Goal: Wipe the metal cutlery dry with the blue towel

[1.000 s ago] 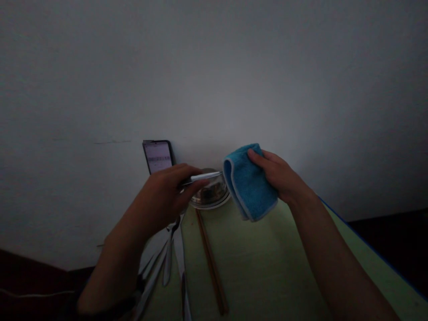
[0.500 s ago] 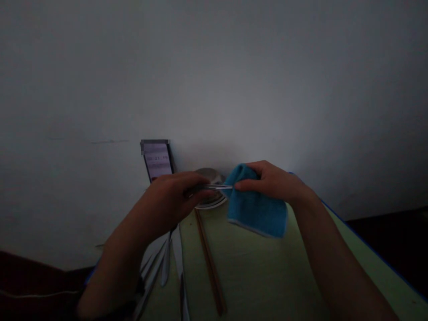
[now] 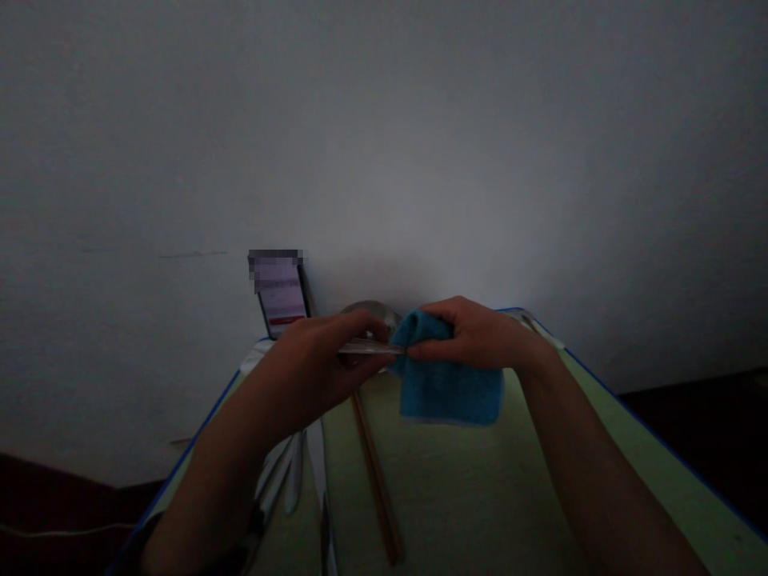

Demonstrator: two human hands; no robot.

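Level above the table is a thin, shiny, light-coloured metal utensil point(image 3: 369, 346); its exact kind is blurred and partly hidden. My left hand point(image 3: 333, 348) pinches it between thumb and fingers. A small blue cloth point(image 3: 453, 396) with a pale edge hangs from my right hand point(image 3: 471, 332), whose thumb presses the cloth's folded top around the utensil's right end. The two hands nearly meet, and that end is covered by the cloth. Behind them a round metal bowl or dish point(image 3: 372, 308) shows only its upper rim.
Brown chopsticks point(image 3: 377, 480) lie on the green table point(image 3: 468, 496). Left of them are a knife point(image 3: 316, 448) and several metal utensils point(image 3: 293, 476), partly under my left forearm. A phone point(image 3: 281, 296) leans against the wall point(image 3: 384, 160). A pale item point(image 3: 543, 328) lies at the back right.
Both hands have come closer together and slightly lower. The cloth has shifted left with my right hand, and less of the utensil's right end shows.
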